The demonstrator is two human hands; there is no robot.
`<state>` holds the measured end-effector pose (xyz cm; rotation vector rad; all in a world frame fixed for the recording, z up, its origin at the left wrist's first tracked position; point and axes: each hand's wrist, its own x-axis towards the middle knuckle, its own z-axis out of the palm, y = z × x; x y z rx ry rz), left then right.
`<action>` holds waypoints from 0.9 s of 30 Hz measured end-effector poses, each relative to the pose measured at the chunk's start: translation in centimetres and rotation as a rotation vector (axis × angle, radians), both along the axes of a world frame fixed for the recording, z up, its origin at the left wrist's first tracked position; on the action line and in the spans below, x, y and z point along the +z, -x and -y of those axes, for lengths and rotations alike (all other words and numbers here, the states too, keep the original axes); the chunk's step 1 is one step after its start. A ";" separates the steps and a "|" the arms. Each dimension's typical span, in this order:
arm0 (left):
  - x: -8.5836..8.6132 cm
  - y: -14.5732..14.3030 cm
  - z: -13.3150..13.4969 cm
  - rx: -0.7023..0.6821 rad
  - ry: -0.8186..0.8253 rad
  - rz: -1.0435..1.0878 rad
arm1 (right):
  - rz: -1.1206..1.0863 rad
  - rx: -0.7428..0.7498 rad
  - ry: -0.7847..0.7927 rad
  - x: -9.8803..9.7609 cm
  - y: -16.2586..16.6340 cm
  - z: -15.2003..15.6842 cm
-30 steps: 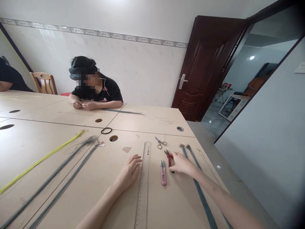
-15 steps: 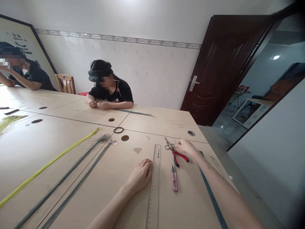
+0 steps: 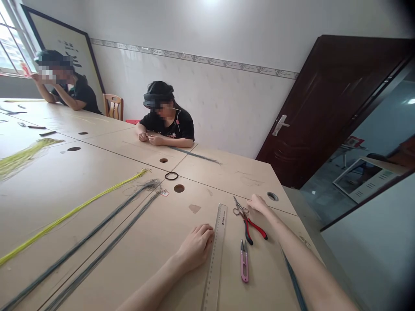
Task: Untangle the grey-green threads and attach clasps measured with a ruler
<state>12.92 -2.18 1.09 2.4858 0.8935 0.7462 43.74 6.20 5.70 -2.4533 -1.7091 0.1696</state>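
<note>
Pale walls (image 3: 220, 103) with a patterned tile border are seen beyond a light wood-grain table (image 3: 168, 224), its top crossed by dark seams; twelve o'clock is taken as straight away from the wearer. At one o'clock from the right hand (image 3: 257, 202), a dark red-brown panelled door (image 3: 311, 103) is seen; toward ten o'clock, two people in black tops (image 3: 183, 125) are seated at the far edge.

By the left hand (image 3: 196, 246), rested on the tabletop, the near side of a long clear plastic ruler (image 3: 215, 255) is met or nearly met; the ruler is laid lengthwise, roughly from twelve to six. The left fingers are loosely curled, and whether anything is held beneath them cannot be told. The right fingers are bent down toward the table, their tips partly hidden, so whether anything is pinched cannot be told.

At about nine o'clock from the right hand, small silver metal scissors (image 3: 237, 202) are placed, overlapped by pliers with splayed red-and-black handles (image 3: 258, 229) at half past six. Nearer the wearer, pink-handled thread snips (image 3: 244, 265) are laid. Blue-grey strands (image 3: 295, 285) are partly covered by the right forearm at five o'clock. At nine o'clock from the left hand, two grey strand bundles (image 3: 87, 237) are stretched out, with a yellow-green strand bundle (image 3: 81, 205) beyond.
</note>
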 end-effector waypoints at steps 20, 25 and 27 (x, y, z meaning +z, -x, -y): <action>-0.1 0.2 -0.3 -0.006 0.044 0.084 | 0.140 0.220 -0.071 -3.6 -4.6 -4.1; -0.1 0.2 -0.5 0.014 0.069 0.097 | 0.161 0.242 -0.085 -2.3 -4.6 -3.8; -0.2 0.2 -0.7 0.022 0.078 0.100 | 0.165 0.259 -0.115 -1.4 -3.6 -3.4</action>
